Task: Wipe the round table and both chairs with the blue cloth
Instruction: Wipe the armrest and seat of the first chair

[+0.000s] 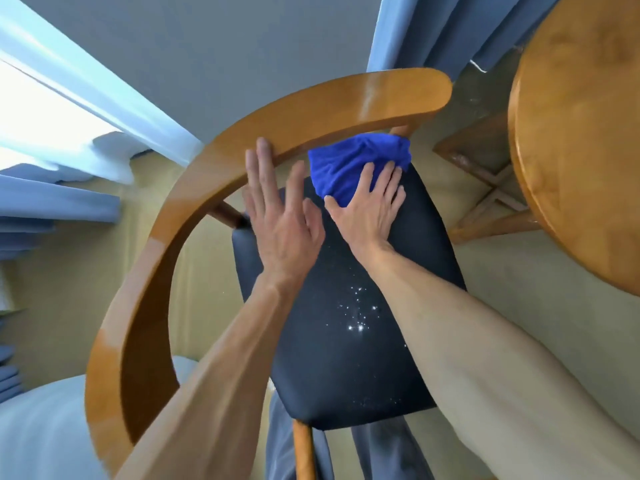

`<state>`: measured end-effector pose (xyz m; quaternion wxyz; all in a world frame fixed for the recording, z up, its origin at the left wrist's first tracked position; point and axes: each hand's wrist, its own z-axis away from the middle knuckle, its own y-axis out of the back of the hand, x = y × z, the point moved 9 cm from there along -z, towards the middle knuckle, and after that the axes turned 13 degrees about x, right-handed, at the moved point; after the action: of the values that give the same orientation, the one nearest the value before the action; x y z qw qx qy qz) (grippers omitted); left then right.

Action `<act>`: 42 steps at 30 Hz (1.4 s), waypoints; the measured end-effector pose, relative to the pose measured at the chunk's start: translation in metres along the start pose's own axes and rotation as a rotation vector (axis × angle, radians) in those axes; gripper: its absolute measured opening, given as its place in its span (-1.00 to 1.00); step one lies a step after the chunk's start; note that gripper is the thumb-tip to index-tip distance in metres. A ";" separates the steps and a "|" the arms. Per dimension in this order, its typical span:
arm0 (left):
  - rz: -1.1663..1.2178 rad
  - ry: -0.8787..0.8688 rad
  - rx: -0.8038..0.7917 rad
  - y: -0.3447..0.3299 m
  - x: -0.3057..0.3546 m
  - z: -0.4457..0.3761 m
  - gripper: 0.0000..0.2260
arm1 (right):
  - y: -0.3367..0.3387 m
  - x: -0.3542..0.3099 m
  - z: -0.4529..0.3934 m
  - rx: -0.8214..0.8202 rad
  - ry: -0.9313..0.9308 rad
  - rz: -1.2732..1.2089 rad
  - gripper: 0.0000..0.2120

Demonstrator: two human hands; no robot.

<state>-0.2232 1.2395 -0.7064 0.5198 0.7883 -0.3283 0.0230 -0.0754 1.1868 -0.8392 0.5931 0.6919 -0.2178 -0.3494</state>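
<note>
A wooden chair with a curved backrest (214, 168) and a dark padded seat (349, 358) stands right below me. The blue cloth (356, 164) lies bunched at the far end of the seat, under the backrest. My right hand (367, 206) presses flat on the cloth with spread fingers. My left hand (277, 216) is flat and straight, its fingertips touching the inner edge of the backrest. Small white specks dot the middle of the seat. The round wooden table (575, 140) shows at the right.
The table's crossed wooden base (485, 188) stands close to the chair's right side. Blue curtains (429, 32) hang behind the chair and at the left, beside a bright window (41, 112). A pale bed corner (38, 431) is at lower left.
</note>
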 end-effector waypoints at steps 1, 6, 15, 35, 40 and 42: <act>0.021 -0.022 -0.081 -0.006 -0.002 0.026 -0.59 | -0.002 -0.003 0.001 0.023 0.000 -0.004 -0.09; -0.216 0.751 -0.363 -0.005 -0.128 0.174 -0.50 | -0.014 -0.017 0.003 0.017 -0.020 -0.063 -0.19; 0.199 1.611 -0.514 -0.005 -0.193 0.271 -0.63 | -0.014 -0.045 0.015 0.061 -0.059 -0.233 -0.42; 0.020 1.694 -0.491 0.007 -0.195 0.293 -0.55 | -0.014 -0.124 0.110 -0.088 0.430 -0.019 -0.28; -0.031 1.660 -0.473 0.002 -0.194 0.280 -0.63 | -0.024 -0.120 0.091 -0.150 0.510 -0.035 -0.36; -0.035 1.663 -0.437 0.002 -0.188 0.277 -0.71 | -0.018 -0.112 0.081 -0.116 0.547 -0.037 -0.46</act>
<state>-0.4563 1.1006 -0.9029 0.7320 0.4023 0.1746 0.5214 -0.2114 1.2165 -0.8358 0.6619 0.7293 -0.0166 -0.1724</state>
